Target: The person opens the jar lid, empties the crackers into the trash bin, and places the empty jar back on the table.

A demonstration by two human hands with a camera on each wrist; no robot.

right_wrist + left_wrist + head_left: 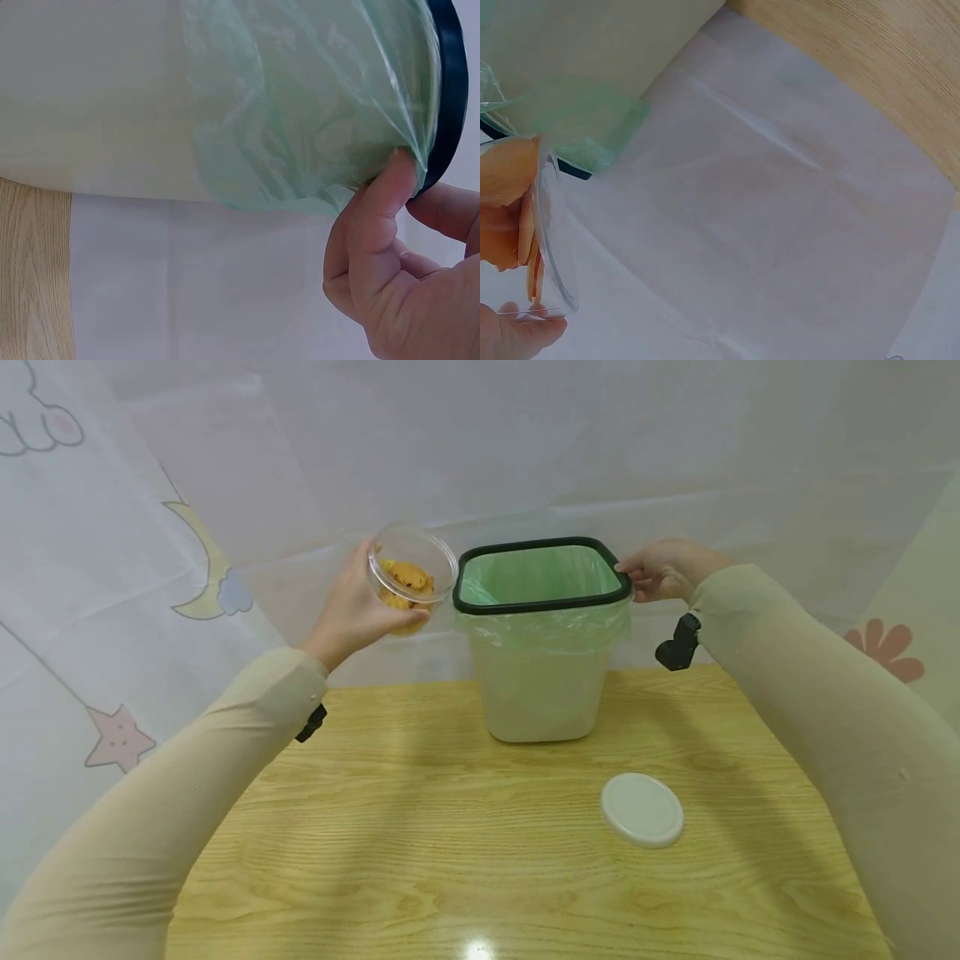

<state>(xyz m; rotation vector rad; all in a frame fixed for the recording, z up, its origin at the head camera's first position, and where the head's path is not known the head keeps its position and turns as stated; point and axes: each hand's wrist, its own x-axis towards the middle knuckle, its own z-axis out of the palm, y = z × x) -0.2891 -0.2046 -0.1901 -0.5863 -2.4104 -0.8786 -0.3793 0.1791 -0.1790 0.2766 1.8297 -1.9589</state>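
Observation:
My left hand [360,606] grips a clear plastic cup [412,564] and holds it tilted beside the left rim of a trash bin [540,681]. Orange peel-like pieces [506,195] lie inside the cup, some with dark spots. The bin is pale, lined with a green plastic bag [540,572], and topped by a black rim ring [543,604]. At the bin's right side my right hand [667,568] pinches the rim, with the thumb by the black ring and fingers against the bag [300,150] below it. The bin stands upright at the table's back.
A round white lid [642,810] lies on the wooden table [420,843], in front of the bin and to the right. Behind the table hangs a pale cloth [450,443] with printed figures. A black strap piece [678,643] sits at the right wrist.

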